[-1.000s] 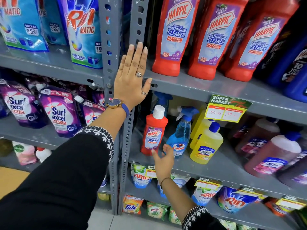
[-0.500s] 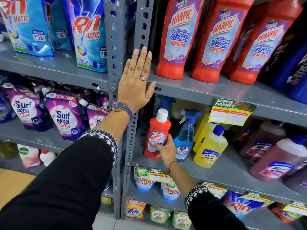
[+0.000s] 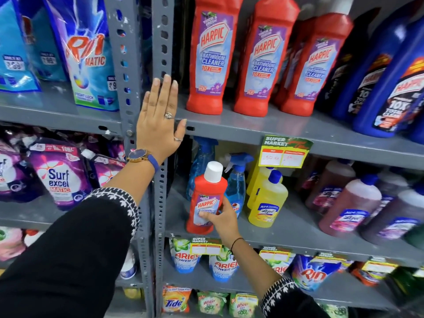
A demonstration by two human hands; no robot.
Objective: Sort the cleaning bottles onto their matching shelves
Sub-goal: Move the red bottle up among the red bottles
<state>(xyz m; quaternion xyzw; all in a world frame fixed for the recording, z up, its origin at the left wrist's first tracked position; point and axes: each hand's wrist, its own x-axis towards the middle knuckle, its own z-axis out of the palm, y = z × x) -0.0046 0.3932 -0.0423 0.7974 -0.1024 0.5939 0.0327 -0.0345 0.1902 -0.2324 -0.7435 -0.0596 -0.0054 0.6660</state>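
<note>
Rin Matic pouches [image 3: 89, 65] stand upper left, purple Surf Excel pouches [image 3: 60, 177] below them, Ariel pouches [image 3: 185, 255] and a Tide packet [image 3: 175, 299] lower down.

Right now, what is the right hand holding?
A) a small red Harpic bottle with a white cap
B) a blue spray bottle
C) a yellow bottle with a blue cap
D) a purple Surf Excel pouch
A: the right hand has its grip closed around the small red Harpic bottle on the middle shelf, while the left hand lies flat against the rack post.
</note>
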